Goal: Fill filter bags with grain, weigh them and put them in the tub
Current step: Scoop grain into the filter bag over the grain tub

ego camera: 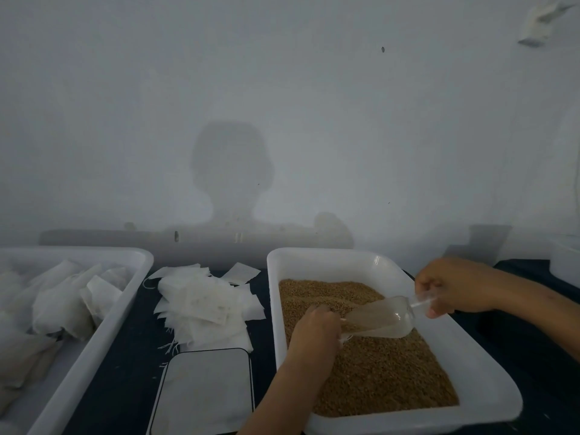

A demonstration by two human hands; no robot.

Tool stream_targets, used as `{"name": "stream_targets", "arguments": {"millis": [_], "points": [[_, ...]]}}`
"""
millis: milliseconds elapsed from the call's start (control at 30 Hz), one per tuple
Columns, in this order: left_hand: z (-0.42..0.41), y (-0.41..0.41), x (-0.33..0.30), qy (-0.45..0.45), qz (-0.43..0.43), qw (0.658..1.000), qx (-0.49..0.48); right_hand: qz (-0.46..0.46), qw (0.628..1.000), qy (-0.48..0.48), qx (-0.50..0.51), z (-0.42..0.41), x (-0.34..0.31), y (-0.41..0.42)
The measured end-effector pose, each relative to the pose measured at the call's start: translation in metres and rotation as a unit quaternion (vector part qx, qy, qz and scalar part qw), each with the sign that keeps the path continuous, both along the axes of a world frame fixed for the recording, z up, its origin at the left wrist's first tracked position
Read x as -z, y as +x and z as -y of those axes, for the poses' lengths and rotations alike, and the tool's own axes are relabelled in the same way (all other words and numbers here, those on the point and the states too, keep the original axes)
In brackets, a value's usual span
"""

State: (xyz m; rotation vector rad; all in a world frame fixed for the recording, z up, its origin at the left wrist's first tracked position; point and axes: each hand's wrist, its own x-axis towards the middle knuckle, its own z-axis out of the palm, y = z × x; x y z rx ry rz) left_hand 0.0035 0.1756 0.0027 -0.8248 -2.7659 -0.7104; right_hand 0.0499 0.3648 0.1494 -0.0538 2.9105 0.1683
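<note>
Right hand (pixel 452 285) grips scoop (pixel 381 317) handle; scoop mouth points at left hand (pixel 315 329), curled over grain (pixel 376 372), contents unclear.

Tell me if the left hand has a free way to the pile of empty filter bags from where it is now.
Probably yes. The left hand is over the grain at the mouth of the scoop; whether it holds anything is hidden. Between it and the pile of empty filter bags stands only the tray's low wall.
</note>
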Motion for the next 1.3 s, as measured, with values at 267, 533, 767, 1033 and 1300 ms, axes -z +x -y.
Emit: {"name": "stream_targets", "arguments": {"millis": [267, 533, 767, 1033, 1300], "points": [[0.0, 0.002, 0.003, 0.018, -0.008, 1.0, -0.007, -0.011, 1.0, -0.018, -0.004, -0.003, 0.001, 0.002], [0.0, 0.002, 0.003, 0.054, -0.005, 0.998, -0.019, -0.02, 0.999, -0.05, -0.005, -0.014, 0.003, 0.005], [0.0, 0.002, 0.003, 0.052, -0.008, 0.999, -0.01, -0.082, 0.996, 0.02, -0.027, -0.013, 0.008, 0.005], [0.0, 0.001, 0.006, 0.084, -0.001, 0.996, -0.017, -0.076, 0.997, -0.002, -0.004, -0.017, 0.014, 0.002], [0.0, -0.003, 0.004, 0.199, 0.008, 0.979, -0.033, 0.023, 0.944, -0.288, 0.161, -0.024, 0.054, 0.0]]}}
